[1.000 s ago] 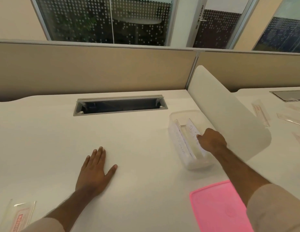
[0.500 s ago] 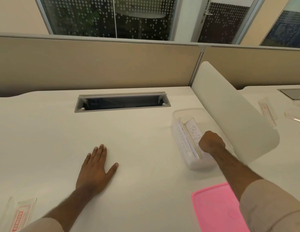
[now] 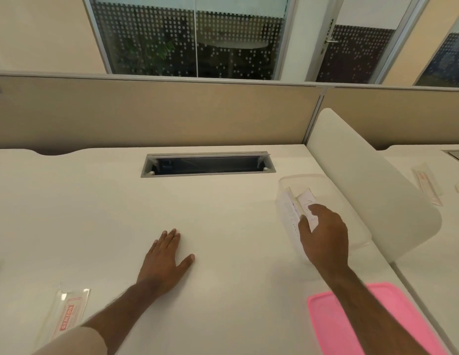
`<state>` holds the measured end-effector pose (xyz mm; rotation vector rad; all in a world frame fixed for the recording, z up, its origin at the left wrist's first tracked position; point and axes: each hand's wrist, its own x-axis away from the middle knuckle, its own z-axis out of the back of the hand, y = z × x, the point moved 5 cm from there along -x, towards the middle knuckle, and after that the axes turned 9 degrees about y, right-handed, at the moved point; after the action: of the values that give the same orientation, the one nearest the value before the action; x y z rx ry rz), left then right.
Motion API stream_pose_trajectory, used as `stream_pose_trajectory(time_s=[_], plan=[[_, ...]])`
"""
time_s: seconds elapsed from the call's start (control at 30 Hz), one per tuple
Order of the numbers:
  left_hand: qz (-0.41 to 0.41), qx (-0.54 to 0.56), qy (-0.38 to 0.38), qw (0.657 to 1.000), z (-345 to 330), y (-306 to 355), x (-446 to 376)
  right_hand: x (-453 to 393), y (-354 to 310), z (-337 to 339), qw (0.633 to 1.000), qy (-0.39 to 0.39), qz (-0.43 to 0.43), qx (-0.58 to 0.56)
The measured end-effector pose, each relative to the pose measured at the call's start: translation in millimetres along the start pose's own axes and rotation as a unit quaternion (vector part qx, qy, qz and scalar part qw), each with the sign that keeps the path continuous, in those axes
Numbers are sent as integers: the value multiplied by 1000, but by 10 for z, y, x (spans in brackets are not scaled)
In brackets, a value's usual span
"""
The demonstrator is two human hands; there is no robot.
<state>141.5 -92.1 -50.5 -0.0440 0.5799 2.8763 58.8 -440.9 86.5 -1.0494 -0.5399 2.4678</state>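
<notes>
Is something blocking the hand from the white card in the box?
Nothing visible. The right hand pinches the white card inside the open clear box; the pink lid lies apart, nearer the person.

Office desk, seen from above: the left hand [image 3: 164, 262] lies flat on the tabletop [image 3: 95, 213], near its middle and in front of a cable slot [image 3: 208, 163] set into the back of the surface. To the right, an open container [image 3: 300, 178] stands just beside a side screen [image 3: 364, 188]. The right hand [image 3: 325, 239] reaches into its near end and pinches a card [image 3: 307, 201] standing on edge inside. A lid [image 3: 402, 329] lies in front of the container, partly under the right forearm. A packet [image 3: 68, 313] lies at the near left. A partition [image 3: 146, 111] runs behind the tabletop. Beyond the side screen, another packet [image 3: 425, 185] lies on the neighbouring tabletop [image 3: 448, 226].
</notes>
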Motion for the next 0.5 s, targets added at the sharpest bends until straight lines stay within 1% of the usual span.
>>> stream_pose_trajectory(time_s=[0.07,0.23,0.4,0.5], plan=[[-6,1,13,1000,123,-57,124,245,-190,-34,999,-9,14,-39],[-2,36,71,997,571,-280,439,802,-657,-329,990,-93,37,-101],[21,12,148,989,1126,-640,775,1216,-1140,-648,973,-177,43,-143],[53,-5,175,983,1392,-919,1016,1395,-1484,-763,961,-207,63,-170]])
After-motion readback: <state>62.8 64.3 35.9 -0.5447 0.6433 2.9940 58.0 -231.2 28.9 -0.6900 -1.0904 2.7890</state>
